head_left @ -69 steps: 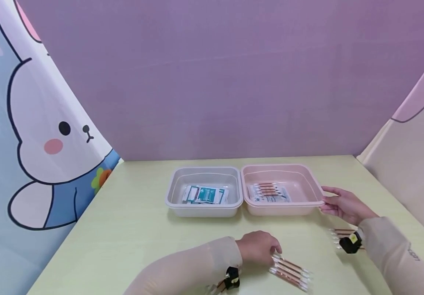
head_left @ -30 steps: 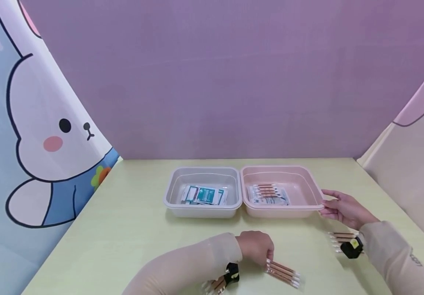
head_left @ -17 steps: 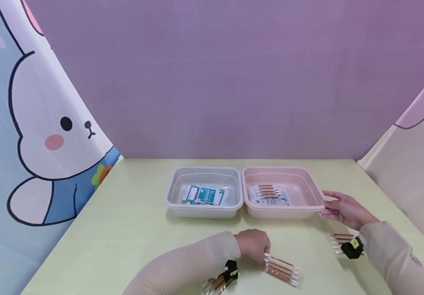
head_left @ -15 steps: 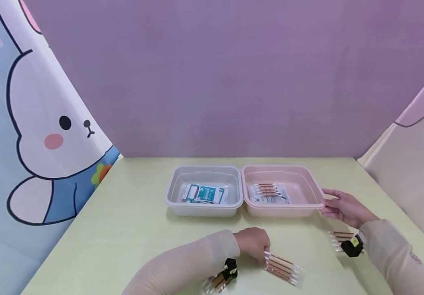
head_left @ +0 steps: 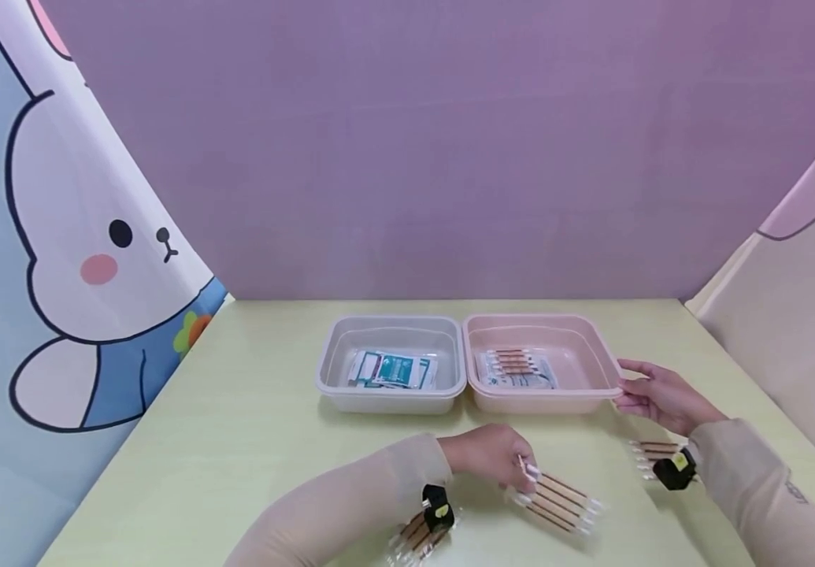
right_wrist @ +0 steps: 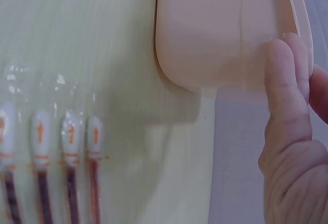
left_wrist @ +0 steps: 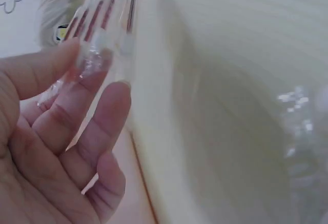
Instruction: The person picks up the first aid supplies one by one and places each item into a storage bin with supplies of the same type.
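Between thumb and fingers, my left hand (head_left: 490,454) pinches one end of a clear packet of cotton swabs (head_left: 561,502) with reddish-brown sticks. In the left wrist view the packet (left_wrist: 97,19) hangs from the thumb and fingertips, above the table, with the other fingers loosely bent. My right hand (head_left: 668,398) grips the rim of the pink plastic basin (head_left: 545,393) at its front right corner. The right wrist view shows two fingers (right_wrist: 282,75) along the basin's outer wall and the thumb at the rim. Inside the basin lie a swab packet (head_left: 513,362) and a clear-and-white packet (head_left: 524,381).
A grey basin (head_left: 391,391) with several teal-and-white sachets (head_left: 396,370) stands against the pink one's left side. Another swab packet (head_left: 417,543) lies beneath my left wrist. Under my right wrist is one more swab packet (head_left: 653,449), its white tips (right_wrist: 70,131) printed with orange arrows.
My left hand has pinched the swab packet's end and lifted it, moving slightly away from me and to the right over the last half second. The right hand stays on the basin rim.
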`<state>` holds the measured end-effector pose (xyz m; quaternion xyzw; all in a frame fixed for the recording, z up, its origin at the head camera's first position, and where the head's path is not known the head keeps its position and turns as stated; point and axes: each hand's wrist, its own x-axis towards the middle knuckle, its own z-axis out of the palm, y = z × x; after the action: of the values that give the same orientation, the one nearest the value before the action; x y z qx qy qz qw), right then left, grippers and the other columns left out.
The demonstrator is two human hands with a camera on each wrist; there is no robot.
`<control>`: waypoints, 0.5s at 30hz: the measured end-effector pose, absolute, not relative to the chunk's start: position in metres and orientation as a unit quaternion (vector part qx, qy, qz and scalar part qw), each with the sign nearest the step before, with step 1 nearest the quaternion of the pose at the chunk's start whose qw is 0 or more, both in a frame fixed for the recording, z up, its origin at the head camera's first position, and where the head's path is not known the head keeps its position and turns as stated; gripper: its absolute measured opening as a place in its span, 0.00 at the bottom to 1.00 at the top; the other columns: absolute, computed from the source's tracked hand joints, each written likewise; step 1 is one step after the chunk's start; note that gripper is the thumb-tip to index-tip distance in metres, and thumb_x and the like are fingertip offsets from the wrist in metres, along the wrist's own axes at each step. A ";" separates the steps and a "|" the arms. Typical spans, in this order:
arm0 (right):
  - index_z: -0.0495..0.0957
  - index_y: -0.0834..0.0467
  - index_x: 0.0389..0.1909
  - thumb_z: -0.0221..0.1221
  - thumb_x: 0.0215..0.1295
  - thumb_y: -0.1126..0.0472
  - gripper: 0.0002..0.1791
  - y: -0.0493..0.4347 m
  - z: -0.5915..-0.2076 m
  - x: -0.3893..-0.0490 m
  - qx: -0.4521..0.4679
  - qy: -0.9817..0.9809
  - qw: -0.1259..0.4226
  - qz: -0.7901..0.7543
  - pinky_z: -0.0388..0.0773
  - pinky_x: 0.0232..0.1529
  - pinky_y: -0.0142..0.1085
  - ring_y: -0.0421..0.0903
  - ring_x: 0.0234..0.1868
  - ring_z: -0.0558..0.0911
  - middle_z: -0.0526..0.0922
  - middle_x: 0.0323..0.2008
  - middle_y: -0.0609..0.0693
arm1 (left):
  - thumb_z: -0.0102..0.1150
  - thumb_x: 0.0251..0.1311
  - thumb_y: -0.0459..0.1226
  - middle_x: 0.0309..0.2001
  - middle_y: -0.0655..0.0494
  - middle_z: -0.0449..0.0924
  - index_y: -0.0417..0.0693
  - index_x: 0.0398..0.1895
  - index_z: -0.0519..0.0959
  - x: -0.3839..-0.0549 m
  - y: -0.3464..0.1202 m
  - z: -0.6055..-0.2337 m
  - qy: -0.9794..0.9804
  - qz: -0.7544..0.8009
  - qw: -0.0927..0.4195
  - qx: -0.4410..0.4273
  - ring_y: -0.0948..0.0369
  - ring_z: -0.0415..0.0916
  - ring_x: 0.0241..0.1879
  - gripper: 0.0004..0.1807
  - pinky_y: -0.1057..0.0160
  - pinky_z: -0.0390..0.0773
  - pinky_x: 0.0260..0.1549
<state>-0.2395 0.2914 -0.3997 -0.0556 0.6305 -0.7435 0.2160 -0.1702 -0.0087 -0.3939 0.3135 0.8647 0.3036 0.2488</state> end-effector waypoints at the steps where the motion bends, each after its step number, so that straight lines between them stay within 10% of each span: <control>1: 0.46 0.75 0.66 0.48 0.69 0.74 0.29 0.291 -0.399 -0.240 -0.056 0.634 0.216 -0.741 0.81 0.37 0.37 0.46 0.29 0.85 0.82 0.31 0.57 | 0.65 0.57 0.34 0.22 0.63 0.80 0.43 0.32 0.81 -0.171 -0.009 -0.392 0.863 0.310 0.247 0.314 0.68 0.74 0.16 0.03 0.73 0.73 0.24; 15: 0.33 0.77 0.67 0.47 0.69 0.74 0.37 0.287 -0.399 -0.239 -0.054 0.659 0.210 -0.720 0.81 0.37 0.36 0.44 0.29 0.85 0.82 0.31 0.55 | 0.59 0.63 0.35 0.21 0.55 0.80 0.42 0.42 0.78 -0.193 -0.030 -0.375 0.813 0.478 0.231 0.242 0.59 0.76 0.16 0.07 0.62 0.77 0.20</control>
<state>-0.2390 0.2875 -0.3987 -0.0538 0.6593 -0.7199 0.2102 -0.1925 -0.0296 -0.3749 0.2419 0.8126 0.4775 0.2306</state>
